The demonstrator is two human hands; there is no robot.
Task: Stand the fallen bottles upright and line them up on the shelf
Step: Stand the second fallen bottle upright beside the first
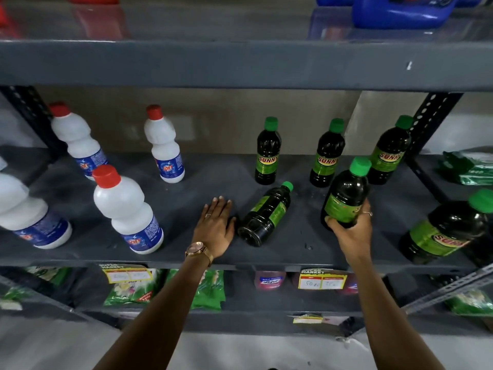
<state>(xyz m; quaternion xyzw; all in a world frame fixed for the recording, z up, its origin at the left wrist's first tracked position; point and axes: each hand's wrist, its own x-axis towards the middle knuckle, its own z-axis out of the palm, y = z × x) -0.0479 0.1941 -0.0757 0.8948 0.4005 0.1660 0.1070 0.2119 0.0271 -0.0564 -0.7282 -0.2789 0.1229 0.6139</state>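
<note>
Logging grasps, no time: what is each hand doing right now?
Left hand: open, flat on the shelf beside the fallen bottle, holding nothing.
Right hand: closed around a dark green-capped bottle.

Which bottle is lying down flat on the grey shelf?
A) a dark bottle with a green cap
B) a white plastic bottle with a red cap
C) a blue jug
A: the dark green-capped bottle lies on its side on the grey shelf beside the left hand, while the white red-capped bottles stand upright.
</note>
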